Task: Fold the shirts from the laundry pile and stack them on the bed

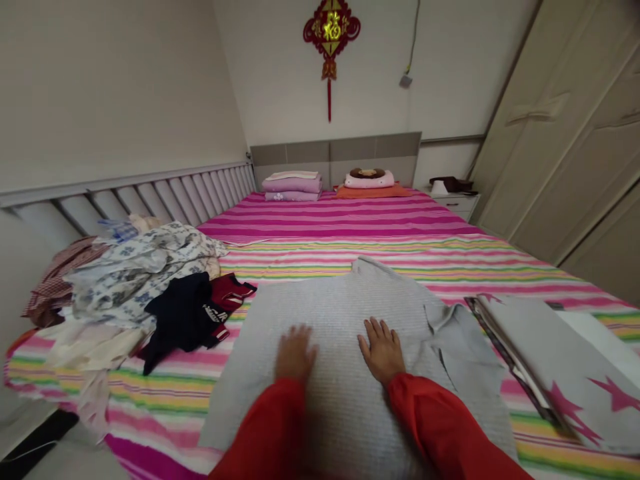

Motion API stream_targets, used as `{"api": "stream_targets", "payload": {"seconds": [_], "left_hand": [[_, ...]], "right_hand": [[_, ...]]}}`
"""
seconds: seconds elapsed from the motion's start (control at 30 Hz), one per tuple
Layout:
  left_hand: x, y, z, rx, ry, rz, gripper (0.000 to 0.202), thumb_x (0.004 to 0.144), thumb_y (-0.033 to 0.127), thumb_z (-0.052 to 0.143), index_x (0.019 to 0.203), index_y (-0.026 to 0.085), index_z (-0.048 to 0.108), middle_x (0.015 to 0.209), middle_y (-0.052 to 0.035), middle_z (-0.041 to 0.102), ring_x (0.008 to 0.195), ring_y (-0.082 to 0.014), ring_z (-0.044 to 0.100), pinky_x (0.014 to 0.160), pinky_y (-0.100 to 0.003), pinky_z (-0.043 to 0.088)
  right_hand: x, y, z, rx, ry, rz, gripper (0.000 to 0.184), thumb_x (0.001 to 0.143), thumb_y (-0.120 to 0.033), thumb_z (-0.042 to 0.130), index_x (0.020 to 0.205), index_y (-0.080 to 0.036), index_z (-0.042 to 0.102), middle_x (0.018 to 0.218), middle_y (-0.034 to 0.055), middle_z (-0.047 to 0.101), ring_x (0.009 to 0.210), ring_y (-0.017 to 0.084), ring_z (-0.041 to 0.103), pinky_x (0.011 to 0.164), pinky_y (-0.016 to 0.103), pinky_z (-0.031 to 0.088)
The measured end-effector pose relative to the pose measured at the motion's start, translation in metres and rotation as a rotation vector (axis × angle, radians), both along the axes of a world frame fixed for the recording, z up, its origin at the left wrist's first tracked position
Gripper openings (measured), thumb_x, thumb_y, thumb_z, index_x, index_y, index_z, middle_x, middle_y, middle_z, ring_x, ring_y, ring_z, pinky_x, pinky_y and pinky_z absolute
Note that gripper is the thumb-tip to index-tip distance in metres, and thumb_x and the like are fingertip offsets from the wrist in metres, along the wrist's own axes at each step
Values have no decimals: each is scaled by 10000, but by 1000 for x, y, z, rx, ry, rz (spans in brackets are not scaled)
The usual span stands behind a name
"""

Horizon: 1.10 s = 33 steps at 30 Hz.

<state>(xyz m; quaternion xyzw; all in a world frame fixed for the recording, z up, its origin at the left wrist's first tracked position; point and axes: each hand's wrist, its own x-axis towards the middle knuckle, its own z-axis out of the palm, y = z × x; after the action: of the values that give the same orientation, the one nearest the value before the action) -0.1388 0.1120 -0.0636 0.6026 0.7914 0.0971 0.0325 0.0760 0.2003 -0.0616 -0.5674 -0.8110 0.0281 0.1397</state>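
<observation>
A grey knit sweater (345,303) lies spread flat on the striped bed (350,220) in front of me. Both my hands rest palm down on its middle, in red sleeves. My left hand (295,353) is slightly blurred, with its fingers stretched flat on the knit. My right hand (383,350) lies flat beside it, fingers apart and pointing toward the headboard. One sweater sleeve (447,327) is folded inward at the right of my right hand.
A heap of unfolded clothes (135,280) with a dark garment (185,313) sits at the left. A stack of folded items (555,360) with pink stars lies at the right. Pillows (293,185) are at the headboard, a nightstand (457,200) and wardrobe doors (575,147) at the right.
</observation>
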Motion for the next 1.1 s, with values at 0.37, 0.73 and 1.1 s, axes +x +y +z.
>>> {"api": "stream_targets", "payload": {"seconds": [0.37, 0.73, 1.1], "left_hand": [[-72, -39, 4, 23, 183, 278, 540, 941, 401, 261, 1436, 244, 405, 1555, -38, 291, 1434, -276, 232, 1130, -526, 223], [-61, -25, -26, -47, 172, 127, 561, 914, 471, 319, 1462, 349, 321, 1563, 34, 262, 1445, -252, 207, 1139, -507, 194], [-83, -43, -13, 35, 103, 102, 573, 899, 448, 291, 1450, 305, 357, 1530, 0, 359, 1425, -230, 260, 1148, -469, 182]], "right_hand": [[-2, 0, 4, -37, 25, -3, 559, 954, -417, 284, 1420, -153, 443, 1500, 103, 398, 1398, 291, 302, 1113, 474, 203], [-32, -24, 4, -159, 83, -119, 605, 968, -476, 234, 1481, -169, 331, 1557, 108, 270, 1439, 328, 189, 1127, 548, 129], [104, -66, 2, -111, -14, -20, 562, 939, -487, 380, 1454, -263, 377, 1538, 45, 327, 1427, 252, 256, 1151, 504, 155]]}}
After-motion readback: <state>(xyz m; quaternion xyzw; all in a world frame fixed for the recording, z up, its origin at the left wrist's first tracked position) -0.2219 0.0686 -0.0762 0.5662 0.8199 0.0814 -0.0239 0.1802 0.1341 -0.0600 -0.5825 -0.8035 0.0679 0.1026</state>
